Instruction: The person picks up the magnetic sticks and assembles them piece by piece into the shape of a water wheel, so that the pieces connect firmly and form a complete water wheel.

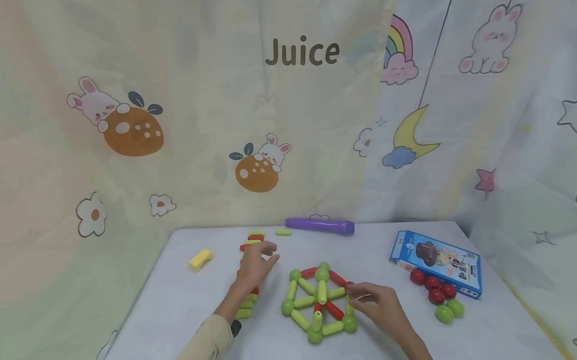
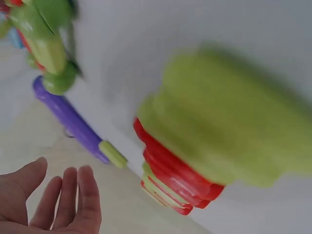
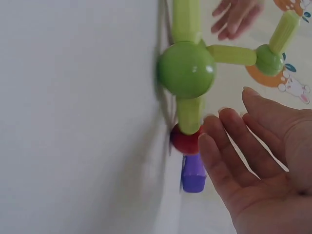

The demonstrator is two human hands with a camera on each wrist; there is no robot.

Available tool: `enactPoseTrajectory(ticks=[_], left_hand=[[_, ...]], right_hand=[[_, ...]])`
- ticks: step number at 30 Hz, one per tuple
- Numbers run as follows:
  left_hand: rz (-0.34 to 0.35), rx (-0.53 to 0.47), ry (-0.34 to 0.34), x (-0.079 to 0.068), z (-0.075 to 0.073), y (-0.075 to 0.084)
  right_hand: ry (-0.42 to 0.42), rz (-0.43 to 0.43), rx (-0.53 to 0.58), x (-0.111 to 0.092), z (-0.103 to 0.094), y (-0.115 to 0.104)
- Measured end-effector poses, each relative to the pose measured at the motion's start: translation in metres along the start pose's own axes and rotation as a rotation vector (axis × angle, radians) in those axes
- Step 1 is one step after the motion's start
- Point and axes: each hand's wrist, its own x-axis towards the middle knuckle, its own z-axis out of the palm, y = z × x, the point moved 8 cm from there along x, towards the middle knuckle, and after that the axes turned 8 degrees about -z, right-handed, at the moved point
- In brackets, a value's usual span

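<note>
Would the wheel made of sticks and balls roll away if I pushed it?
Probably not: the wheel lies wide and flat on the table, so it may just slide. Lifted, it might come apart, being many joined pieces.

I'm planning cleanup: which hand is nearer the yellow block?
Left. The left hand is right of the yellow block, by the row of sticks; the right hand is farther right, beside the wheel.

White table point(image 1: 470, 344): at 6 o'clock in the head view.
Purple stick point(image 1: 319, 226): 12 o'clock on the tabletop, by the far edge.
Blue box point(image 1: 439, 264): 2 o'clock, lying flat.
Yellow block point(image 1: 201, 259): 10 o'clock, one side curved inward.
Curtain point(image 1: 203, 114): behind, "Juice" lettering point(image 1: 304, 56) towards 12.
</note>
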Motion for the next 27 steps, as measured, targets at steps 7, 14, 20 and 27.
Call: enactPoseTrajectory(ticks=[7, 14, 20, 27], left_hand=[[-0.027, 0.14, -0.104, 0.065, 0.033, -0.009], [0.069, 0.262, -0.168, 0.038, 0.048, 0.008], [-0.007, 0.226, -0.353, -0.019, 0.054, 0.022], [-0.022, 0.211, -0.368, -0.032, 0.057, 0.017]], right_hand=[[-0.042, -0.024, -0.075, -0.019, -0.001, 0.013], [0.026, 0.105, -0.202, -0.032, -0.039, 0.015], [0.1, 0.226, -0.522, -0.043, -0.103, 0.031], [0.069, 0.384, -0.62, -0.059, -0.134, 0.06]])
